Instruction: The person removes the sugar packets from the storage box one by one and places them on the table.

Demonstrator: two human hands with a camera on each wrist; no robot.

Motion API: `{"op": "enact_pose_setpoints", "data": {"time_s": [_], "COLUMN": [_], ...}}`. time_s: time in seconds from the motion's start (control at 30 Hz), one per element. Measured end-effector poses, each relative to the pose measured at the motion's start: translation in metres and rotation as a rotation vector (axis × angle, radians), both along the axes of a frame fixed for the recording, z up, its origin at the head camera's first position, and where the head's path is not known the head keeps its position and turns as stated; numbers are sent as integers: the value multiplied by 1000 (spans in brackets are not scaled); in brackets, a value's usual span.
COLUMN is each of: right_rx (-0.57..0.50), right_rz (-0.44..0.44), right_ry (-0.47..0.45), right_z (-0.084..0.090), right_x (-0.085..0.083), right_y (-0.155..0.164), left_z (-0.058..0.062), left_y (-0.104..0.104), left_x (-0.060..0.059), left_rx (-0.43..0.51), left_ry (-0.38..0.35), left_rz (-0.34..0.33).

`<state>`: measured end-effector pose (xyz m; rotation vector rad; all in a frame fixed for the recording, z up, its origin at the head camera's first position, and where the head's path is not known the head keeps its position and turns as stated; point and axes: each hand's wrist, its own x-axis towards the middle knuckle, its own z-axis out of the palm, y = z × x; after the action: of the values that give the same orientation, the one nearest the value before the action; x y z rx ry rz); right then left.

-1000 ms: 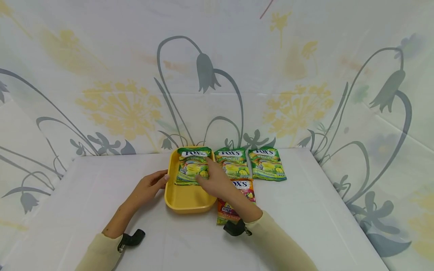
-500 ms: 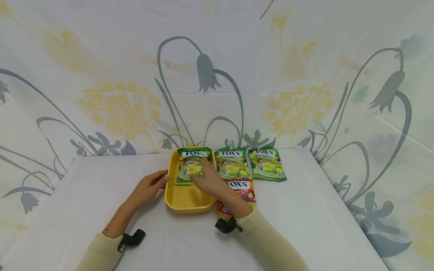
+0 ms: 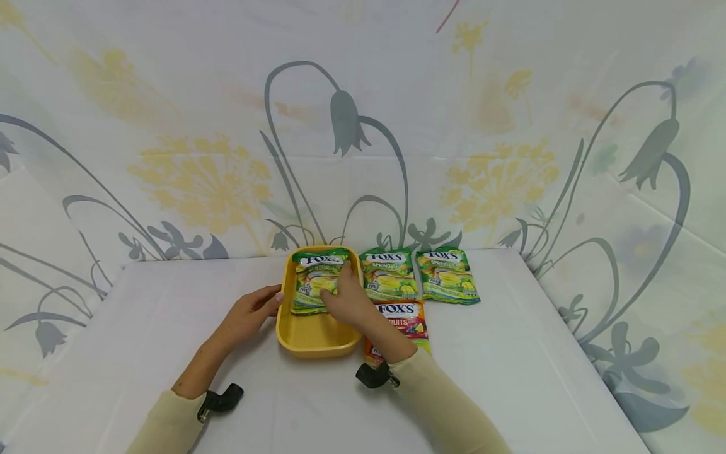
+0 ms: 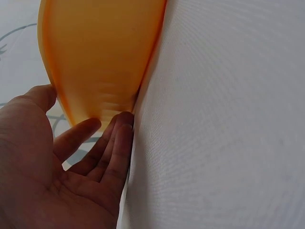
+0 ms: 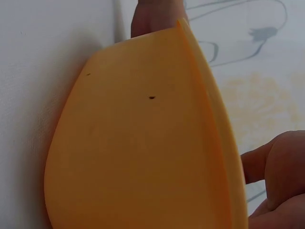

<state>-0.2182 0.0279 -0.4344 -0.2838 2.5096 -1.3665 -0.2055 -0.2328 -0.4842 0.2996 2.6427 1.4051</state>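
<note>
In the head view a yellow plastic tray (image 3: pixel 312 343) stands on the white table with a green Fox's candy packet (image 3: pixel 312 287) lying in its far part. My right hand (image 3: pixel 348 299) reaches over the tray's right rim, thumb and index finger spread on the packet's right side. In the right wrist view some right-hand fingers (image 5: pixel 281 167) show beyond the rim; the packet is hidden there by the tray wall (image 5: pixel 138 133). My left hand (image 3: pixel 255 312) rests against the tray's left side. Seen from the left wrist, its thumb (image 4: pixel 43 98) touches the rim and its fingers lie along the outer wall.
Two more green candy packets, one beside the tray (image 3: pixel 388 274) and one farther right (image 3: pixel 448 275), lie along the table's back. An orange fruit candy packet (image 3: pixel 405 318) lies nearer, partly under my right forearm. A flowered sheet (image 3: pixel 363 126) hangs behind the table.
My right hand has shifted a little left over the tray. The green packet in it has slid slightly left and toward me. The left hand and the tray have stayed put.
</note>
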Motion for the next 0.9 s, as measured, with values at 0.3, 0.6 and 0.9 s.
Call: {"op": "enact_pose_setpoints", "data": {"time_s": [0.3,0.6,0.9], "right_rx": [-42,-69,-85], "right_rz": [-23,-77,-70], "right_ry": [19,110,151], "right_z": [-7,-7,-8], "right_x": [-1,-3,-5], "right_y": [-6,-8,-5], "left_z": [-1,0,-1], "left_y": [-1,-1,-2], "left_x": [0,-2,-1], "left_rx": [4,-22,-10], "left_ry": [3,17,14], "left_rz": [-3,-7,-11]}}
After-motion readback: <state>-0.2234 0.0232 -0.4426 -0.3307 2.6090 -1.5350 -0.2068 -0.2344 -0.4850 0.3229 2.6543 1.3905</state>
